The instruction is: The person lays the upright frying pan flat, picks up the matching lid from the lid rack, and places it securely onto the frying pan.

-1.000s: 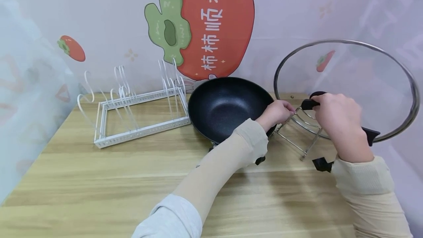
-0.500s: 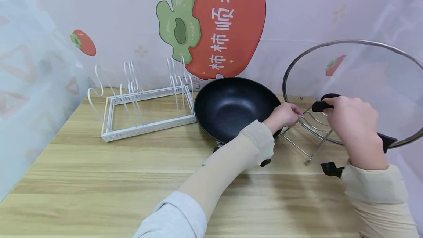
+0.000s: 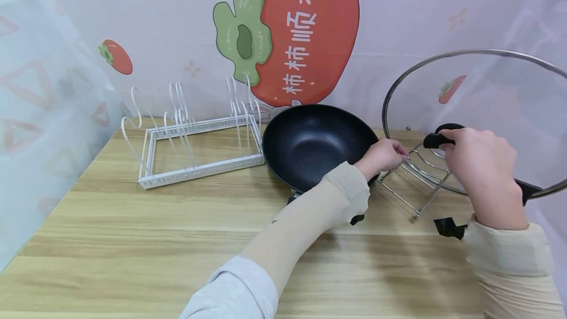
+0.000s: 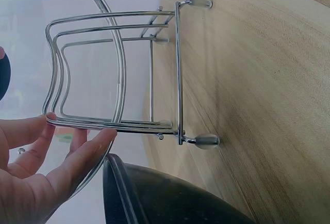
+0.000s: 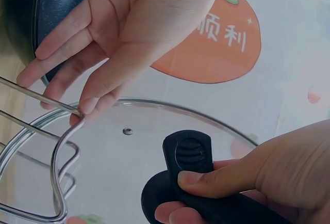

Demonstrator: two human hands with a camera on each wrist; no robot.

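My right hand [image 3: 485, 171] grips the black handle [image 5: 188, 154] of a large glass lid [image 3: 465, 53] with a metal rim, its thumb pressed on the grip. The lid stands on edge, tilted back, its lower rim between the bars of a small chrome wire rack [image 4: 178, 74]. At the rack's top corner, my left hand [image 3: 383, 155] pinches the wire between thumb and fingers. Just left of the rack sits a black wok [image 3: 314, 146], partly covered by my left forearm.
A white pan rack [image 3: 204, 169] with upright curved hooks stands to the wok's left on the wooden table [image 3: 177, 250]. A black piece [image 3: 449, 228] shows beside my right sleeve. A printed cloth [image 3: 155, 28] hangs behind.
The head view has turned slightly, so everything appears a little further right. Both hands keep their holds on the wire rack and the lid handle.
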